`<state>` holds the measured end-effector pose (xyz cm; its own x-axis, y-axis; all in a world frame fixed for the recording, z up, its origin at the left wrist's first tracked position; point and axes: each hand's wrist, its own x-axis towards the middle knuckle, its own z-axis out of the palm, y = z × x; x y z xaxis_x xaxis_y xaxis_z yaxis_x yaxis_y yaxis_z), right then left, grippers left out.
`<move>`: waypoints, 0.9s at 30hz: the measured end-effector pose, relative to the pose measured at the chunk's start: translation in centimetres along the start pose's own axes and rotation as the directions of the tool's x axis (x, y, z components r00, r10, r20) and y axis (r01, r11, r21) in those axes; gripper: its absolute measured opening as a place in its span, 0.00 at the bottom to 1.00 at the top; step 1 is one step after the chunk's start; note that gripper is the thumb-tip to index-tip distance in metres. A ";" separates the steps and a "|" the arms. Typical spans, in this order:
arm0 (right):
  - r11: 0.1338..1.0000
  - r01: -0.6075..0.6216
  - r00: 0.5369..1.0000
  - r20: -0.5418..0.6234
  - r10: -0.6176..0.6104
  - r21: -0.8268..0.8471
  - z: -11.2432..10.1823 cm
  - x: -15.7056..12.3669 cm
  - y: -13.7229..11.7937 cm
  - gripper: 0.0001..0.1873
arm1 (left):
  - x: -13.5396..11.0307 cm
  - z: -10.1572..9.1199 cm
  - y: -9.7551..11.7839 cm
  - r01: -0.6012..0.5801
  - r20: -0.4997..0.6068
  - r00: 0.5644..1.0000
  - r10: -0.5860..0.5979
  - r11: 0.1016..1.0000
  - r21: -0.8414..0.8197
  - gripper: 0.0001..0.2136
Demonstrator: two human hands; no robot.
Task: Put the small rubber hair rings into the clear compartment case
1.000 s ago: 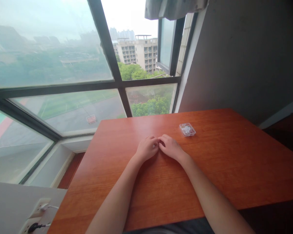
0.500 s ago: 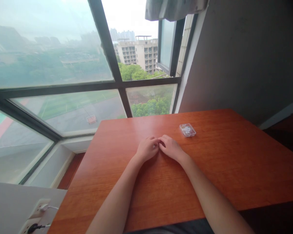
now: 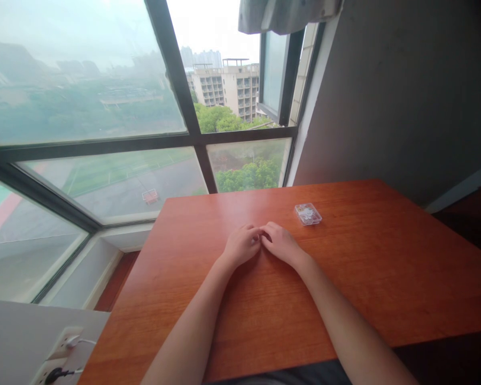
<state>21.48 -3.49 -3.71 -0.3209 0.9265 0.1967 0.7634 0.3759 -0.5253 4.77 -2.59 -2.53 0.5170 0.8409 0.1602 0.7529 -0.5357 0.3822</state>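
Observation:
Both of my hands rest on a reddish wooden table [image 3: 385,267], near its middle. My left hand [image 3: 241,244] and my right hand [image 3: 279,243] lie knuckles up with their fingers curled under, and the fingertips meet between them. Whatever the fingers pinch is hidden; I cannot make anything out there. A small clear plastic box [image 3: 308,213] with pale small parts inside lies flat on the table, a short way beyond and to the right of my right hand, touching neither hand.
A large window with dark frames [image 3: 192,139] runs along the table's far edge and left side. A grey wall [image 3: 404,96] stands at the right. A white power strip [image 3: 64,347] with plugged cables sits low at the left.

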 end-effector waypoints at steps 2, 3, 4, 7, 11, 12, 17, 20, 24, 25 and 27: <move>1.000 -0.004 1.000 0.002 0.004 -0.001 -0.1 0.0 -0.1 0.08 | 0.0 0.0 0.0 0.004 0.004 1.000 -0.004 1.000 -0.003 0.09; 1.000 -0.004 1.000 0.002 0.004 -0.001 -0.1 0.0 -0.1 0.08 | 0.0 0.0 0.0 0.005 0.004 1.000 -0.004 1.000 -0.004 0.09; 1.000 -0.003 1.000 0.000 0.003 0.000 -0.1 0.0 -0.2 0.08 | 0.0 -0.1 0.0 0.003 0.003 1.000 -0.003 1.000 -0.006 0.09; 1.000 -0.002 1.000 0.000 0.002 0.003 -0.1 0.0 -0.2 0.08 | 0.0 -0.1 0.0 0.002 0.001 1.000 -0.002 1.000 -0.013 0.09; 1.000 -0.005 1.000 0.007 0.005 -0.003 -0.2 0.0 -0.2 0.08 | 0.0 -0.2 0.2 0.025 0.013 1.000 -0.025 1.000 -0.017 0.10; 1.000 -0.006 1.000 0.008 0.006 -0.004 -0.2 0.0 -0.2 0.08 | 0.0 -0.2 0.2 0.028 0.016 0.999 -0.028 0.999 -0.018 0.10; 1.000 -0.005 1.000 0.002 0.005 0.000 -0.2 0.0 -0.2 0.08 | 0.0 -0.2 0.1 0.011 0.006 1.000 -0.011 1.000 -0.014 0.10; 1.000 0.003 1.000 -0.002 -0.003 0.005 -0.2 0.0 -0.2 0.08 | 0.0 -0.1 0.1 0.013 0.004 1.000 -0.013 1.000 -0.018 0.11; 1.000 0.006 1.000 -0.007 -0.006 0.013 -0.1 0.0 -0.1 0.08 | 0.0 -0.2 0.2 0.039 0.027 0.999 -0.039 0.999 -0.029 0.11; 1.000 0.005 1.000 -0.007 -0.005 0.014 -0.1 -0.1 -0.1 0.08 | 0.0 -0.2 0.2 0.042 0.028 0.999 -0.041 0.999 -0.029 0.11; 1.000 0.002 1.000 -0.004 -0.002 0.018 -0.1 -0.1 -0.1 0.08 | 0.0 -0.2 0.2 0.037 0.024 0.999 -0.036 0.999 -0.025 0.11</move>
<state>21.44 -3.60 -3.58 -0.3201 0.9257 0.2015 0.7525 0.3777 -0.5396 4.86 -2.66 -2.24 0.4993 0.8575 0.1243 0.7608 -0.5025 0.4106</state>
